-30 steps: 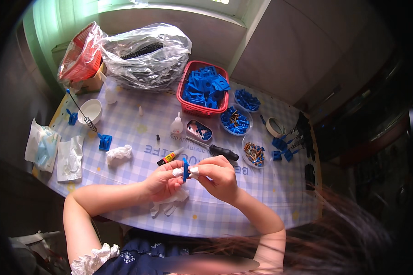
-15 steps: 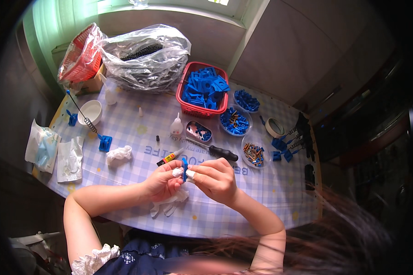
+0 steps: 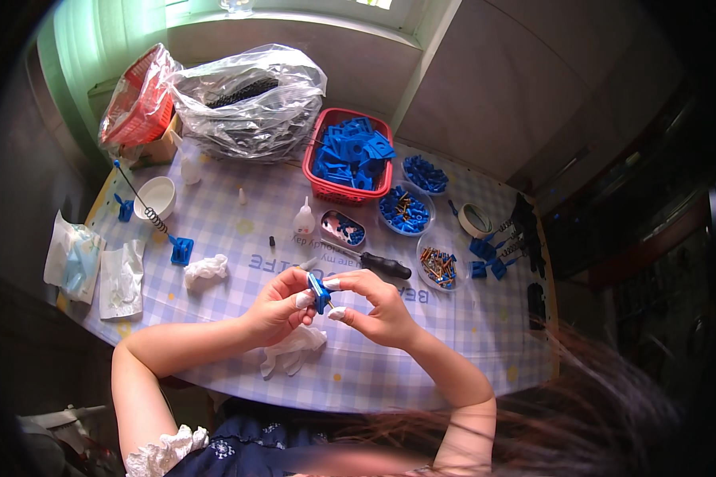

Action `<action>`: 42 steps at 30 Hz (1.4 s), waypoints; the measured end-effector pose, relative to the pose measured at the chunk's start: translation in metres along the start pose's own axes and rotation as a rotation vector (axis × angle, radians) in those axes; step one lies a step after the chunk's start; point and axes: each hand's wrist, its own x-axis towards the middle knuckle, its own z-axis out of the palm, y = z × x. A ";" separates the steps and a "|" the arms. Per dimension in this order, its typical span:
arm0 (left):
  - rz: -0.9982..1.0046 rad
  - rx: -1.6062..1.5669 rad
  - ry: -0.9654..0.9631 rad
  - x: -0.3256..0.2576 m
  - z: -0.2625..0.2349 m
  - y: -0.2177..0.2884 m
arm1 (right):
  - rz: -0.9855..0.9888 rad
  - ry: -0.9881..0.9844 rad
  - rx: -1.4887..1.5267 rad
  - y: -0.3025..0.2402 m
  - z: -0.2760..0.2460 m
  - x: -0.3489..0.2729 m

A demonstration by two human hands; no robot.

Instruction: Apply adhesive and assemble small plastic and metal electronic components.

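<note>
In front of me, over the near half of the table, my left hand point(image 3: 274, 308) pinches a small blue plastic part point(image 3: 321, 296) between thumb and fingers. My right hand point(image 3: 383, 312) meets it from the right, index fingertip against the part and thumb below. A thin brass-coloured pin seems to show between the right thumb and the part; its full shape is hidden. White wraps cover several of my fingertips. Behind the left hand only the pale nozzle point(image 3: 309, 263) of a glue tube shows. A crumpled white glove point(image 3: 294, 351) lies just below my hands.
Beyond my hands lie a black-handled screwdriver point(image 3: 386, 265), a white dropper bottle point(image 3: 304, 219) and a small tin point(image 3: 343, 228). Bowls of blue pieces point(image 3: 406, 211) and brass pins point(image 3: 440, 266) stand right of a red basket point(image 3: 348, 191). A blue-based spring piece point(image 3: 181, 250) is at left.
The blue part has turned to show more of its face. My right fingers have spread apart around it, with the thumb lower. My left hand now covers the glue tube's body.
</note>
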 end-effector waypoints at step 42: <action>0.095 0.226 -0.122 -0.005 0.004 0.004 | -0.305 0.024 -0.393 -0.019 -0.004 0.002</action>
